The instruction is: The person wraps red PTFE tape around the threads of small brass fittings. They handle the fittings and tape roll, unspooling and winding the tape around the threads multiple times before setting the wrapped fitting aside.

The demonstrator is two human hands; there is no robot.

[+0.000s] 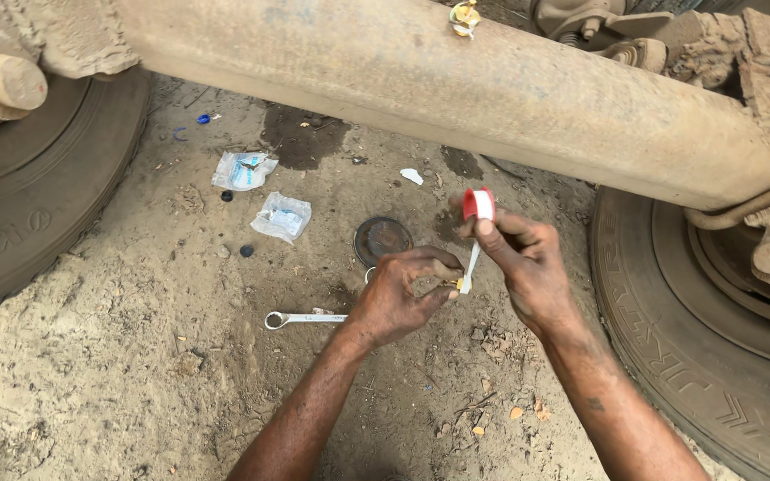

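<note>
My forearms reach in over sandy ground, both hands busy with thread-seal tape.

My left hand point(400, 294) pinches a small brass fitting point(458, 284); my right hand point(528, 263) grips the red tape roll point(479, 204), white tape strip point(472, 258) running down to the fitting. Wrench point(300, 318) lies just left, round cap point(381, 239) behind, under a dusty axle beam point(456, 89).

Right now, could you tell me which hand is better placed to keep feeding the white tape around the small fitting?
Probably the right hand: it holds the red tape roll, with white tape running down to the small brass fitting pinched in the left hand.
</note>
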